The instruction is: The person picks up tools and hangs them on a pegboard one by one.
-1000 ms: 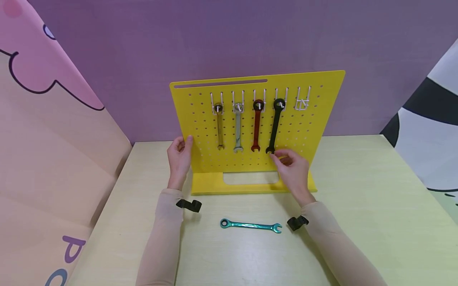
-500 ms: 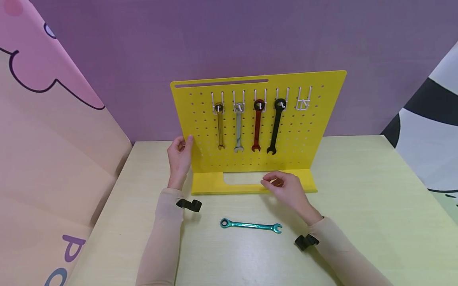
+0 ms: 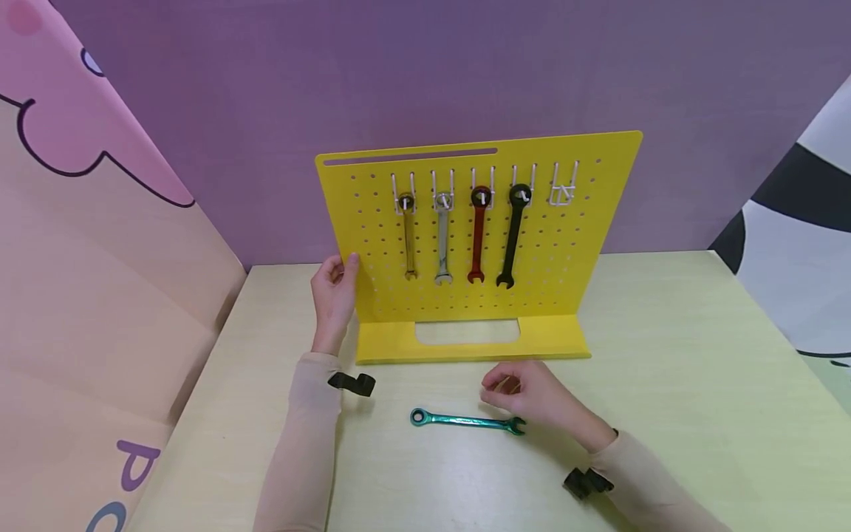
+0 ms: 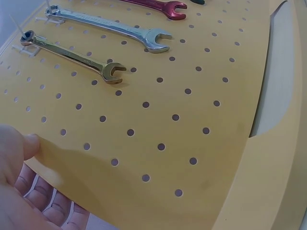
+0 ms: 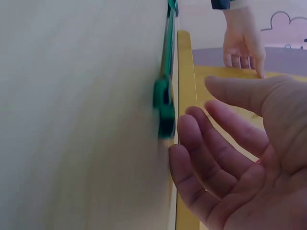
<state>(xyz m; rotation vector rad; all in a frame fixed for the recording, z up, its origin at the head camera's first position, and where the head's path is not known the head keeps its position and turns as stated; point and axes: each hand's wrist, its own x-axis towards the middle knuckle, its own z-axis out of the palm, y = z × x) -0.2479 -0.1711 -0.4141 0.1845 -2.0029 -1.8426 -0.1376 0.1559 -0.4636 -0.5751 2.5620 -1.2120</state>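
My left hand (image 3: pixel 335 299) holds the left edge of a yellow pegboard (image 3: pixel 382 295), thumb on the front face and fingers behind; the left wrist view shows the same thumb (image 4: pixel 30 146) on the board. Above the table my right hand (image 3: pixel 532 395) hovers with loosely bent fingers and nothing between them, close to the open end of a green combination wrench (image 3: pixel 465 421) lying flat. In the right wrist view the green wrench (image 5: pixel 165 91) is blurred beside the fingertips. Hanging on the board are a gold wrench (image 3: pixel 408 240), a silver wrench (image 3: pixel 442 240), a red wrench (image 3: pixel 478 240) and a black wrench (image 3: pixel 513 240).
A white wire hook (image 3: pixel 561 193) at the board's right bears no wrench. The board's yellow base (image 3: pixel 555 336) stands on the pale table (image 3: pixel 665 369), its front lip just beyond the right hand. A purple wall (image 3: pixel 425 74) rises behind.
My right hand has left the lower end of the black wrench and come down toward the green wrench on the table. The left hand has stayed at the board's edge.
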